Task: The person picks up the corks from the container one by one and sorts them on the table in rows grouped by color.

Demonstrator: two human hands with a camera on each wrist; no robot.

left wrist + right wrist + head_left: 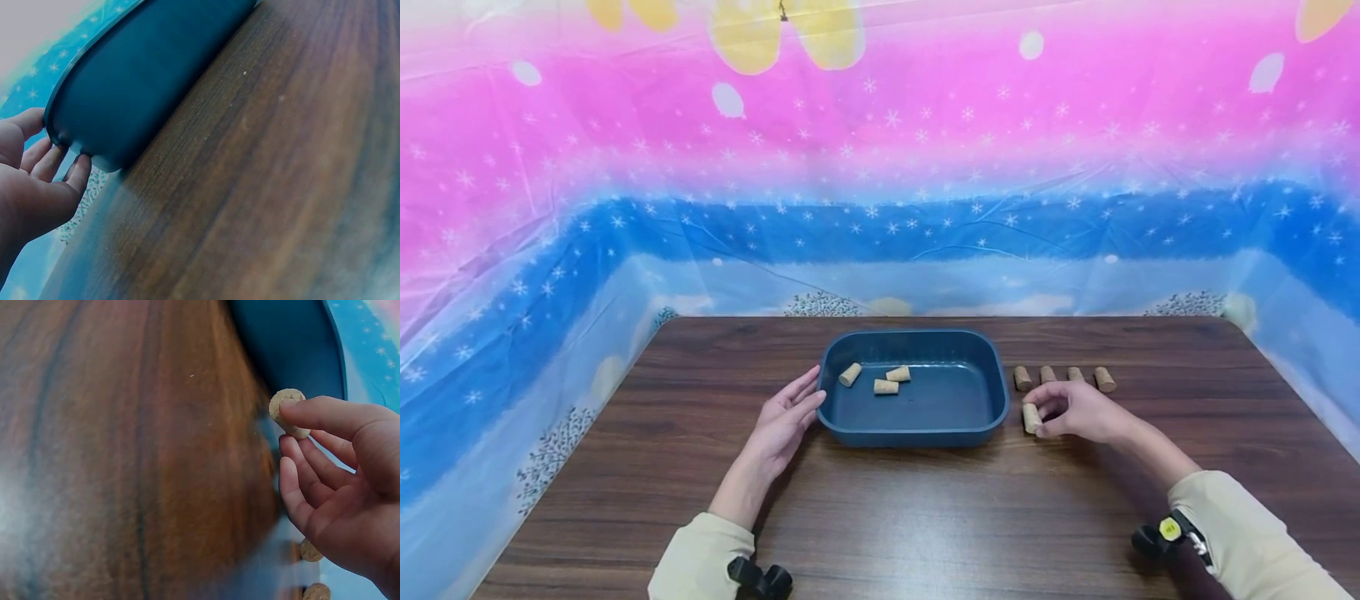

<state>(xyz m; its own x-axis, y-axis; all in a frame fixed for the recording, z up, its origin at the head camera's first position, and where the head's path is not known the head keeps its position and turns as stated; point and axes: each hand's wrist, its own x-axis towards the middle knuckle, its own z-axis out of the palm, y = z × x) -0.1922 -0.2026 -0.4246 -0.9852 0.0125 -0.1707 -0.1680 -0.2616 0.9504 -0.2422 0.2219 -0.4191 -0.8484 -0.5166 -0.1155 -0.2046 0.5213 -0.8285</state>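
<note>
My right hand (1078,410) pinches a cork (1032,419) between thumb and fingers, just right of the tray. In the right wrist view the cork (289,407) shows its round end under the thumb. A dark blue rectangular tray (917,438) stands on the table, with three corks (886,387) lying on its floor toward the left. At the tray's left end is my left hand (786,425), its fingertips resting against the outer wall and rim. The left wrist view shows those extended fingers (78,175) touching the tray's end wall (94,119).
Several more corks (1104,380) stand in a row on the brown wooden table (895,517), behind my right hand and right of the tray. A pink and blue patterned cloth (880,225) hangs around the table's back and sides.
</note>
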